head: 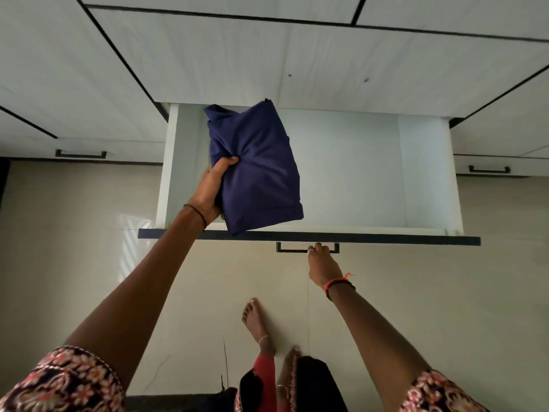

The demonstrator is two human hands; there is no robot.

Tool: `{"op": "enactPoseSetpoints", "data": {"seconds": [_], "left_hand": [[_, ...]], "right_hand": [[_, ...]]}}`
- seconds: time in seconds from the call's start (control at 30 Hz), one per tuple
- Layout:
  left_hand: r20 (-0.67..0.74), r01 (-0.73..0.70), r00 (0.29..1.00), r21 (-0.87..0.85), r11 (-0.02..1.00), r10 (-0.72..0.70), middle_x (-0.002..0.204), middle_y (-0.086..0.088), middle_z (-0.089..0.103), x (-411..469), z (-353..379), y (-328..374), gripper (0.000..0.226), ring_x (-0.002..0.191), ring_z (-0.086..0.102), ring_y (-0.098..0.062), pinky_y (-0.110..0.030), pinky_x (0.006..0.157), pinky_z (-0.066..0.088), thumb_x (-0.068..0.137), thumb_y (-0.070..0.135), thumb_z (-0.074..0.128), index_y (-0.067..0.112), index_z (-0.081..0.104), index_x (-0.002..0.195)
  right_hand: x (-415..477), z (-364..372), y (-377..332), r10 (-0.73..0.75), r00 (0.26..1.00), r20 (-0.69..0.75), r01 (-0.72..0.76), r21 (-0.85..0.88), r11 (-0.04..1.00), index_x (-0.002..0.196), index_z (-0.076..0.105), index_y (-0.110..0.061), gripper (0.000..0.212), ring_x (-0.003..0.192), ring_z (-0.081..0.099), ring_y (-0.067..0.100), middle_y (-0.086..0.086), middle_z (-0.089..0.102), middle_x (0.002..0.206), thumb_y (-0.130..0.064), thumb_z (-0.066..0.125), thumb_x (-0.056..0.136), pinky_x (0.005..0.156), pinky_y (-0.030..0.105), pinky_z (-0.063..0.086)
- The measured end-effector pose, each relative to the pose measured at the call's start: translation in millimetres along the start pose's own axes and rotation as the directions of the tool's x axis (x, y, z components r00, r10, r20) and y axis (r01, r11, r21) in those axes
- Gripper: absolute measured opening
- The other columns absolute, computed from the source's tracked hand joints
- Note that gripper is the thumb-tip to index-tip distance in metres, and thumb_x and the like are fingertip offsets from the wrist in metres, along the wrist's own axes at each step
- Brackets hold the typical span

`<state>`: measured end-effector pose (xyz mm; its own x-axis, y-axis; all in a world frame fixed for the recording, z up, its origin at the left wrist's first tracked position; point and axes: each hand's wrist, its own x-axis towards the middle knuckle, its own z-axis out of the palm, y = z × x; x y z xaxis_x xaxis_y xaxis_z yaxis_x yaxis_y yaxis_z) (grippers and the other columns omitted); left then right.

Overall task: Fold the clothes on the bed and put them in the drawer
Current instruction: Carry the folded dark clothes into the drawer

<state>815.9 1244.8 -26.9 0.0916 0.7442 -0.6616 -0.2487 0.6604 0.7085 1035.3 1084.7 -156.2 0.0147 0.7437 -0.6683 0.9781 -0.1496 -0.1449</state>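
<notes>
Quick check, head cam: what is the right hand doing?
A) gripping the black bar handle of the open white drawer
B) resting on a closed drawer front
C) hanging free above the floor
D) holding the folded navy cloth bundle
A: the right hand has its fingers on the black bar handle of the open white drawer, while the left hand holds the folded navy cloth bundle over it.

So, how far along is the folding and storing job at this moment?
Done: the navy garment is folded and the drawer pulled open. In hand: the left hand holds the garment over it; the right hand grips the handle. Left: releasing it; the bed is out of view.
</notes>
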Motion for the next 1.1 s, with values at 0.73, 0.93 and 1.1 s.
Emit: {"op": "enactPoseSetpoints", "data": {"seconds": [0.73,0.93,1.1], "left_hand": [[-0.012,-0.004,1.000,0.034,0.999,0.005,0.099,0.001,0.071,-38,8,-38,0.040,0.093,0.065,-0.019,-0.033,0.083,0.052,0.069,0.040,0.064,0.025,0.061,0.106],[-0.009,-0.013,1.000,0.049,0.999,0.013,0.096,0.003,0.071,-51,14,-52,0.031,0.090,0.066,-0.016,-0.032,0.076,0.051,0.076,0.039,0.064,0.027,0.060,0.105],[-0.018,0.000,1.000,0.051,0.999,0.001,0.099,0.003,0.070,-65,14,-64,0.023,0.091,0.065,-0.016,-0.032,0.076,0.051,0.083,0.038,0.062,0.029,0.059,0.104]], "right_hand": [[-59,54,8,-0.046,0.999,-0.003,0.047,0.056,0.997,0.134,0.040,-0.003,0.051,0.131,0.034,0.025,0.012,0.038,0.140,0.007,0.051,0.086,0.099,0.034,0.047],[-79,71,12,-0.051,0.999,-0.007,0.051,0.050,0.997,0.135,0.039,-0.003,0.051,0.131,0.034,0.026,0.012,0.038,0.139,0.006,0.052,0.086,0.099,0.034,0.047],[-95,86,11,-0.056,0.998,0.001,0.055,0.048,0.997,0.135,0.038,-0.002,0.052,0.132,0.033,0.027,0.012,0.037,0.140,0.006,0.052,0.086,0.098,0.035,0.048]]}}
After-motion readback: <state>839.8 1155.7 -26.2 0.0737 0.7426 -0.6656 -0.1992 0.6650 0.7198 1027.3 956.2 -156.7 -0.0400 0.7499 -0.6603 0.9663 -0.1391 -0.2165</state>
